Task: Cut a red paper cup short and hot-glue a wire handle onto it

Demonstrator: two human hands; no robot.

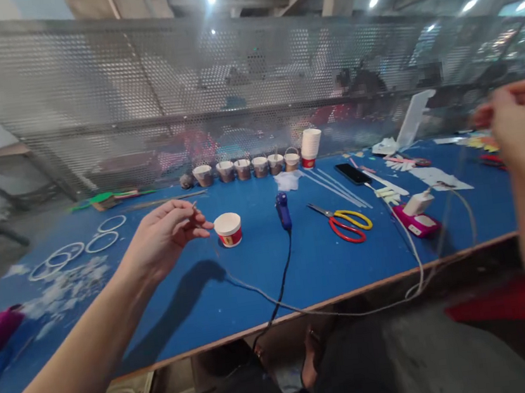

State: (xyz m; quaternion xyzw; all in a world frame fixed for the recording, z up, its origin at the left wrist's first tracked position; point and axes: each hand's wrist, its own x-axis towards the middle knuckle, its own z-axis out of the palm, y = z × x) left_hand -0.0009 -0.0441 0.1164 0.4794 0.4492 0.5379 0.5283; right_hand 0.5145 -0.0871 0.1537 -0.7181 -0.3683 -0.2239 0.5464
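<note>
Wire [275,300], thin and pale, runs in a long slack curve from the left hand [164,234] across the blue desk [328,265] and off its front edge toward the raised right hand [523,120]. Left fingers [196,212] pinch one end; right fingers look closed, blurred, so I cannot tell on what. To do it well, I judge, keep the span taut and clear of the scissors [346,221], 1 paper cup [228,229] and glue gun [283,210].
</note>
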